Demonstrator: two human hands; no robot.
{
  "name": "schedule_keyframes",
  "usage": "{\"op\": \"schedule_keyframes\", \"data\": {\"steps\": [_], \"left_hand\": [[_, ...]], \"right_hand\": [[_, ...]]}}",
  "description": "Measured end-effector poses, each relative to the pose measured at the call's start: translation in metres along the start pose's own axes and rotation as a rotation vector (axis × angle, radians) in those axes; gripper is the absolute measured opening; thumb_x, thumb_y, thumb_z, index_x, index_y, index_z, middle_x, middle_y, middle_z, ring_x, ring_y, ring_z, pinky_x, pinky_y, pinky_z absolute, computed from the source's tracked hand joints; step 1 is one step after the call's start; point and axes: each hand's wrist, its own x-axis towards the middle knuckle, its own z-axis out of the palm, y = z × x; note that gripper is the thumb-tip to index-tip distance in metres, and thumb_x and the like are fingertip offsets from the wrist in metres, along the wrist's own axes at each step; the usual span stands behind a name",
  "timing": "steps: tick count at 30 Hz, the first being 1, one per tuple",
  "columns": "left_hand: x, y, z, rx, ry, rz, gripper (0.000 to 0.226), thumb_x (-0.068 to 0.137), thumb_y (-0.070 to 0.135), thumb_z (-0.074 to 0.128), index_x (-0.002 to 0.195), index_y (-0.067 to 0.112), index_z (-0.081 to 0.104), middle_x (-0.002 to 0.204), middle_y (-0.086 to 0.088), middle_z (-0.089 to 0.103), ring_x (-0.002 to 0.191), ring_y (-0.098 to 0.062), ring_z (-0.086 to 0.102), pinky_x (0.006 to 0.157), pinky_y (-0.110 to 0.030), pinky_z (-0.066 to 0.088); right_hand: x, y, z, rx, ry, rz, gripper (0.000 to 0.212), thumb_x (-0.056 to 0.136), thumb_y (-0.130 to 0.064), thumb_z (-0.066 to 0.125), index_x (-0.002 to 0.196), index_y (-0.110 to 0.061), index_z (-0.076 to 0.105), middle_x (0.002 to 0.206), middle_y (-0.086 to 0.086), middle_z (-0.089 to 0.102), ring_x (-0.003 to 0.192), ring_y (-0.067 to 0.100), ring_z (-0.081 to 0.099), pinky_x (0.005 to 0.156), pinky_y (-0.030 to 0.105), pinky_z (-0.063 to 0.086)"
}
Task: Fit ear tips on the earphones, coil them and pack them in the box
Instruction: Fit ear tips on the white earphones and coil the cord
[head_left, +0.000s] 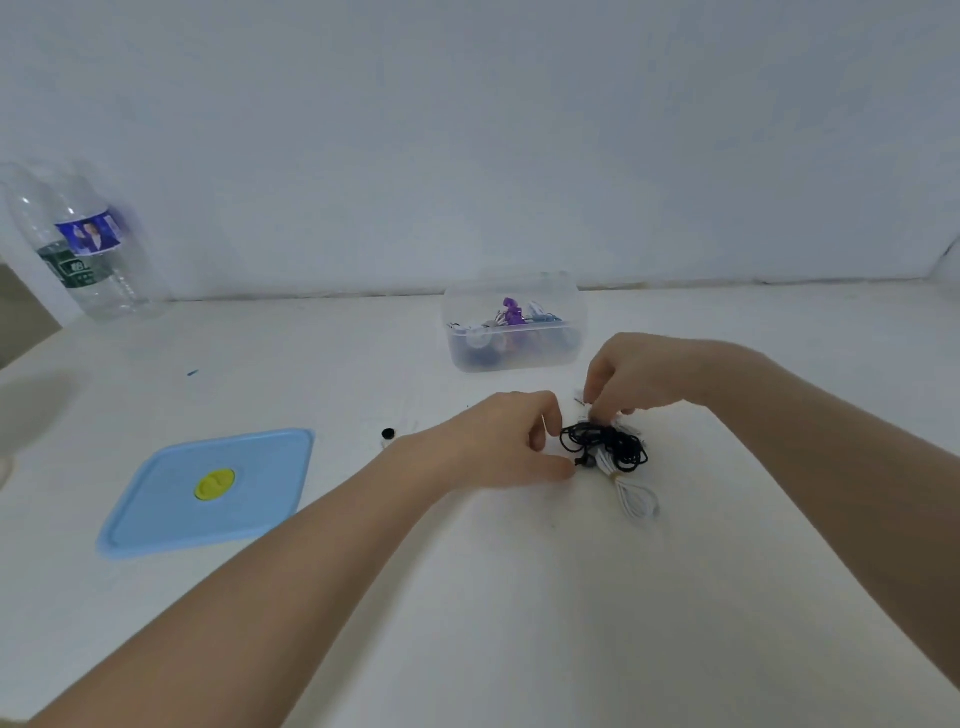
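A tangle of black earphones (618, 447) lies on the white table, partly over a coiled white earphone cable (636, 501). My left hand (506, 441) pinches the black cable's left end, near a small earbud, between thumb and forefinger. My right hand (631, 376) reaches down from above, its fingertips closed on the top of the black tangle. A clear plastic box (511, 353) with several coiled earphones inside stands open just behind my hands. One small black ear tip (388, 433) lies loose on the table left of my left hand.
The box's blue lid (208, 491) with a yellow centre valve lies flat at the left. A clear water bottle (85, 249) stands at the far left against the wall. The table's left edge runs near the bottle.
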Motion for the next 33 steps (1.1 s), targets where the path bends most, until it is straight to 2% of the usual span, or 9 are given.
{"op": "schedule_keyframes", "data": {"steps": [6, 9, 13, 16, 20, 23, 25, 29, 33], "left_hand": [[-0.002, -0.002, 0.002, -0.013, 0.031, 0.013, 0.03, 0.088, 0.031, 0.075, 0.112, 0.019, 0.061, 0.1, 0.002, 0.062, 0.072, -0.003, 0.05, 0.072, -0.027, 0.046], [-0.005, -0.001, 0.002, 0.02, 0.03, 0.034, 0.027, 0.088, 0.027, 0.075, 0.111, 0.018, 0.064, 0.101, -0.001, 0.065, 0.07, 0.0, 0.05, 0.073, -0.025, 0.045], [-0.008, -0.002, 0.0, -0.064, 0.031, -0.013, 0.025, 0.089, 0.029, 0.073, 0.11, 0.023, 0.062, 0.102, 0.003, 0.067, 0.069, -0.004, 0.058, 0.068, -0.021, 0.048], [-0.009, 0.001, -0.009, -0.307, 0.075, -0.086, 0.022, 0.094, 0.025, 0.064, 0.116, 0.021, 0.06, 0.105, 0.003, 0.068, 0.081, -0.012, 0.067, 0.075, -0.03, 0.054], [-0.009, -0.002, -0.029, -0.65, 0.2, -0.158, 0.022, 0.102, 0.011, 0.043, 0.113, 0.014, 0.061, 0.104, -0.006, 0.068, 0.085, -0.018, 0.066, 0.08, -0.03, 0.05], [-0.016, -0.01, -0.039, -0.782, 0.224, -0.172, 0.029, 0.1, 0.011, 0.04, 0.111, 0.011, 0.067, 0.104, -0.009, 0.069, 0.082, -0.021, 0.069, 0.082, -0.033, 0.054], [-0.022, -0.013, -0.041, -0.938, 0.187, -0.142, 0.031, 0.1, 0.014, 0.041, 0.1, 0.015, 0.072, 0.098, -0.008, 0.072, 0.082, -0.023, 0.07, 0.086, -0.037, 0.057], [-0.027, -0.032, -0.037, -1.031, 0.187, -0.137, 0.029, 0.098, 0.011, 0.043, 0.099, 0.012, 0.072, 0.086, -0.009, 0.071, 0.073, -0.022, 0.067, 0.077, -0.034, 0.059], [-0.028, -0.054, -0.03, -0.926, 0.24, -0.182, 0.02, 0.095, -0.001, 0.047, 0.102, 0.008, 0.064, 0.079, -0.003, 0.066, 0.065, -0.016, 0.054, 0.063, -0.027, 0.05]], "right_hand": [[-0.007, 0.008, -0.002, 0.127, 0.052, -0.019, 0.014, 0.078, -0.01, 0.075, 0.089, -0.01, 0.068, 0.086, 0.012, 0.07, 0.072, 0.018, 0.06, 0.06, 0.024, 0.044], [-0.011, 0.011, -0.011, 0.218, 0.134, -0.03, 0.009, 0.082, -0.006, 0.071, 0.088, -0.009, 0.065, 0.082, 0.008, 0.069, 0.067, 0.014, 0.063, 0.065, 0.027, 0.05], [-0.021, 0.009, -0.021, 0.547, 0.235, -0.033, 0.013, 0.087, 0.002, 0.062, 0.099, -0.003, 0.062, 0.091, 0.015, 0.07, 0.069, 0.019, 0.074, 0.069, 0.032, 0.061], [-0.032, -0.003, -0.022, 0.825, 0.223, -0.081, 0.015, 0.092, 0.004, 0.054, 0.106, 0.001, 0.06, 0.096, 0.017, 0.064, 0.078, 0.027, 0.075, 0.076, 0.04, 0.063], [-0.036, -0.026, -0.011, 1.252, 0.044, -0.16, 0.021, 0.094, 0.008, 0.048, 0.111, 0.01, 0.06, 0.092, 0.022, 0.063, 0.077, 0.03, 0.068, 0.071, 0.035, 0.063], [-0.027, -0.038, 0.005, 1.5, -0.05, -0.176, 0.021, 0.094, 0.01, 0.045, 0.107, 0.01, 0.061, 0.09, 0.02, 0.065, 0.065, 0.023, 0.068, 0.064, 0.028, 0.062], [-0.02, -0.045, 0.016, 1.611, -0.13, -0.197, 0.017, 0.093, 0.009, 0.046, 0.101, 0.008, 0.061, 0.089, 0.02, 0.065, 0.067, 0.022, 0.065, 0.064, 0.027, 0.059], [0.001, -0.057, 0.039, 1.716, -0.174, -0.157, 0.01, 0.093, -0.008, 0.062, 0.101, -0.006, 0.057, 0.084, 0.013, 0.057, 0.063, 0.019, 0.056, 0.055, 0.025, 0.052], [0.014, -0.063, 0.057, 1.553, -0.125, -0.185, 0.015, 0.092, -0.016, 0.068, 0.088, -0.018, 0.053, 0.065, -0.002, 0.043, 0.048, 0.006, 0.04, 0.04, 0.016, 0.031]]}}
